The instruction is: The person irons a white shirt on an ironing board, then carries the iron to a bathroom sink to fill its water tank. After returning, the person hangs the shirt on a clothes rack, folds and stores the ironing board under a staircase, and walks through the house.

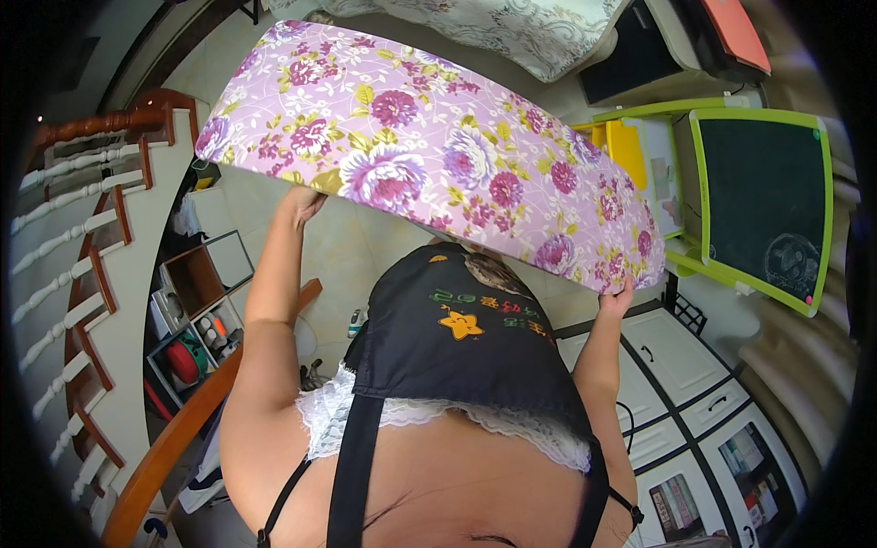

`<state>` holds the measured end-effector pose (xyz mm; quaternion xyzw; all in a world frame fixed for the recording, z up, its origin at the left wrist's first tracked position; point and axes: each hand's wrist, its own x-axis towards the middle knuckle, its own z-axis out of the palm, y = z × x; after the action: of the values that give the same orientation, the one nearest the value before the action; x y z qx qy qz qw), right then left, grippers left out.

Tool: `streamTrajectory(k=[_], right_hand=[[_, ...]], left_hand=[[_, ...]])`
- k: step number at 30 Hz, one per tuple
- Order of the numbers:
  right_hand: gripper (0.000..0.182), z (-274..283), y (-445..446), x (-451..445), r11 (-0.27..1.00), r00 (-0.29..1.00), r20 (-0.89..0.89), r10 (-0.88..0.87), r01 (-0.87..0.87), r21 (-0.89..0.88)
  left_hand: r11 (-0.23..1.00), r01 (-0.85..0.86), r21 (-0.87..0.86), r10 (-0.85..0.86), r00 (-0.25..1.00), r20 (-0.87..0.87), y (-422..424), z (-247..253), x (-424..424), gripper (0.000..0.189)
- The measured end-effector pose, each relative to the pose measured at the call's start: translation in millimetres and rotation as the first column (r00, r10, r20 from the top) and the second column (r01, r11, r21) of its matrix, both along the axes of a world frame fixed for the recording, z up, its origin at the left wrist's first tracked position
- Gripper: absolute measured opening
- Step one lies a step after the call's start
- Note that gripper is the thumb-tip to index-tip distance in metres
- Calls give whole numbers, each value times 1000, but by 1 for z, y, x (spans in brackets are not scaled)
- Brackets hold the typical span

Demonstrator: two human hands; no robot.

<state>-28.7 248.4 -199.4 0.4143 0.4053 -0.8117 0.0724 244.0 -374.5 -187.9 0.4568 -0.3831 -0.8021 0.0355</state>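
A long ironing board (438, 144) with a purple floral cover spans the view in front of me, slanting from upper left to lower right. Its right end tapers to a rounded nose; the left end is squared off. My left hand (301, 204) grips the near edge towards the left end, with its fingers hidden under the board. Near the tapered end, my right hand (617, 299) holds the same edge, thumb on top and the other fingers mostly out of sight. The board's underside and legs are hidden. Below it shows the black apron (466, 329) on my body.
White stair balusters (68, 219) and a wooden handrail (185, 418) run along the left, beside a cubby shelf (205, 308) holding things. To the right stand a green-framed chalkboard (760, 198) and white cabinets (675, 356). A patterned cloth (507, 34) drapes at the top.
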Motion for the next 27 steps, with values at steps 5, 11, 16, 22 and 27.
streamTrajectory(k=[5,11,16,22,27], right_hand=[[41,-13,-29,14,991,998,44,43,-49,127],[50,6,-84,18,923,996,-32,85,-67,378],[49,-23,-77,44,936,995,83,-51,18,353],[49,22,-143,55,945,973,134,-189,143,293],[48,-25,-131,55,941,905,290,-310,249,229]], left_hand=[[996,10,91,-11,1000,15,-11,5,14,35],[887,-81,455,207,949,-236,-12,23,15,42],[837,-53,545,296,882,-368,1,82,-26,60],[863,-97,496,278,911,-305,5,104,-37,53],[983,140,-121,-123,982,143,36,195,-58,46]])
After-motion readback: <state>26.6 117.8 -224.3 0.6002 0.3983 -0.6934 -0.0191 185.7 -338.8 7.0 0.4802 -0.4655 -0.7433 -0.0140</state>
